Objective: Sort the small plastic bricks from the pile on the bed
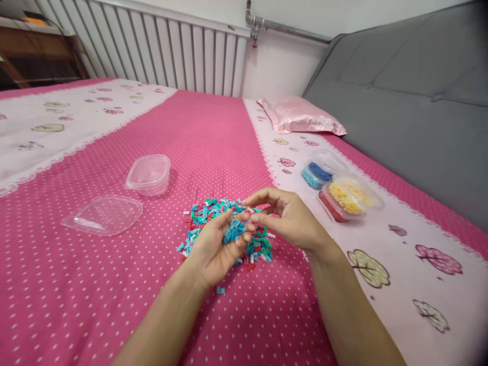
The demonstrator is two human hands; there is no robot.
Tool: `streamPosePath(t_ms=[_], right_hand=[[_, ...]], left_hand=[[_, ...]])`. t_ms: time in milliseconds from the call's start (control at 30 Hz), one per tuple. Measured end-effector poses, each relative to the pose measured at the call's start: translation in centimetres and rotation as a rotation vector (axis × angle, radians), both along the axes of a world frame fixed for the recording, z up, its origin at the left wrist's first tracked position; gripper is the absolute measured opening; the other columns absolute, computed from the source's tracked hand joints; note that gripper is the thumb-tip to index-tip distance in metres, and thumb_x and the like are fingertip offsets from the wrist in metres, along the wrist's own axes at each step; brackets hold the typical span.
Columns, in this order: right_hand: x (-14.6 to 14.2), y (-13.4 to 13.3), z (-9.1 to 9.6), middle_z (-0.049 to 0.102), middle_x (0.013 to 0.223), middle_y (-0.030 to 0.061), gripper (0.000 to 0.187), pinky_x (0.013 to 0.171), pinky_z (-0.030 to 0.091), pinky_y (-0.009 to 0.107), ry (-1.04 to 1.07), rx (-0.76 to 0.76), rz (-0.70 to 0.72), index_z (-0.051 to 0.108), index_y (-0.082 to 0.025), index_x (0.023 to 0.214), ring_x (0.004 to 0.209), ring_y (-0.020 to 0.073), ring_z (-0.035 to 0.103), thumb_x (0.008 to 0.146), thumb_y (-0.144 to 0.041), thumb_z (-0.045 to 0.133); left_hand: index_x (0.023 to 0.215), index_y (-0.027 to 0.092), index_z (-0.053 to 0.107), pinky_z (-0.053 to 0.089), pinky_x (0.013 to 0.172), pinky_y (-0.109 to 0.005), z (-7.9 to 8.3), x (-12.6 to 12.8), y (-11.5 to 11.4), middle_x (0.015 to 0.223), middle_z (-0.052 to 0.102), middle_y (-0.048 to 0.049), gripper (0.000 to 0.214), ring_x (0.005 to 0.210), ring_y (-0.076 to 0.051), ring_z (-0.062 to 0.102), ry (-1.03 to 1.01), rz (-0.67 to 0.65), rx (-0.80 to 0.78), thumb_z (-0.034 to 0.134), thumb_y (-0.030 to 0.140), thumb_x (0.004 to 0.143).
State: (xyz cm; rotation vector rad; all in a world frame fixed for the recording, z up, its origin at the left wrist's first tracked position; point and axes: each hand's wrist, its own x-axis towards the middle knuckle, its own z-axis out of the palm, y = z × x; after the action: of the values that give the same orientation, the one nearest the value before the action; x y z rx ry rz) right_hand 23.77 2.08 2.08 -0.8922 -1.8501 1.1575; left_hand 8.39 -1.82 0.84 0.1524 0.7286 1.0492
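Note:
My left hand [218,249] is turned palm up and cupped around a small heap of light-blue toy building bricks [234,231]. Over its fingertips, my right hand [284,216] is bent with thumb and fingers drawn close together; whatever may be between them is too small to make out. Beneath both hands lies a loose pile of tiny mixed bricks [259,249] in blue, green, red and white, partly hidden by the hands. One blue brick [220,291] lies apart, nearer to me.
Left of the pile stand a clear plastic tub [148,175] and its flat lid [104,216]. On the right are lidded tubs of blue bricks [318,173] and of yellow and red bricks [346,198]. A pink pillow [301,116] lies by the grey headboard [404,86].

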Motion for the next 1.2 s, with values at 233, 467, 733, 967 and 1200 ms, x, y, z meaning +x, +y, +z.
streamPosePath(t_ms=[233, 467, 733, 967, 1200], right_hand=[[1.1, 1.2, -1.8, 0.069, 0.075, 0.0006, 0.019, 0.068, 0.046, 0.023, -0.437, 0.046, -0.191, 0.069, -0.018, 0.082, 0.070, 0.0137, 0.063, 0.074, -0.004, 0.058], [0.6, 1.5, -3.1, 0.070, 0.077, 0.0001, 0.028, 0.061, 0.039, 0.021, -0.909, 0.031, -0.148, 0.074, -0.025, 0.086, 0.071, 0.0150, 0.062, 0.073, -0.003, 0.061], [1.0, 1.9, -3.2, 0.070, 0.079, 0.0028, 0.024, 0.061, 0.038, 0.022, -0.991, 0.031, -0.322, 0.072, -0.024, 0.090, 0.075, 0.0165, 0.064, 0.076, -0.008, 0.061], [0.3, 1.9, -3.3, 0.070, 0.079, 0.0023, 0.016, 0.058, 0.037, 0.023, -1.048, -0.015, -0.290, 0.073, -0.024, 0.083, 0.074, 0.0179, 0.064, 0.071, -0.015, 0.070], [0.2, 1.9, -3.3, 0.069, 0.074, 0.0016, 0.008, 0.057, 0.036, 0.023, -1.005, 0.014, -0.294, 0.072, -0.023, 0.077, 0.070, 0.0163, 0.063, 0.072, -0.017, 0.069]], left_hand=[[0.076, 0.011, 0.055, 0.039, 0.032, -0.011, 0.9, -1.3, 0.3, 0.059, 0.054, -0.0042, 0.029, 0.039, -0.006, 0.045, 0.169, 0.117, -0.035, 0.033, 0.019, 0.093], [0.075, 0.012, 0.053, 0.037, 0.032, -0.010, 0.8, -1.9, 0.5, 0.059, 0.052, -0.0037, 0.029, 0.041, -0.006, 0.043, 0.190, 0.144, -0.007, 0.032, 0.020, 0.093], [0.073, 0.012, 0.053, 0.037, 0.032, -0.011, 0.6, -1.8, 0.5, 0.058, 0.051, -0.0036, 0.029, 0.041, -0.006, 0.044, 0.163, 0.151, -0.019, 0.032, 0.020, 0.092], [0.074, 0.012, 0.053, 0.038, 0.033, -0.011, 0.4, -1.9, 0.6, 0.058, 0.052, -0.0043, 0.029, 0.041, -0.006, 0.044, 0.173, 0.157, -0.009, 0.032, 0.020, 0.092], [0.074, 0.012, 0.053, 0.037, 0.032, -0.011, 0.7, -1.8, 0.6, 0.058, 0.052, -0.0040, 0.030, 0.041, -0.006, 0.044, 0.182, 0.149, -0.019, 0.031, 0.020, 0.093]])
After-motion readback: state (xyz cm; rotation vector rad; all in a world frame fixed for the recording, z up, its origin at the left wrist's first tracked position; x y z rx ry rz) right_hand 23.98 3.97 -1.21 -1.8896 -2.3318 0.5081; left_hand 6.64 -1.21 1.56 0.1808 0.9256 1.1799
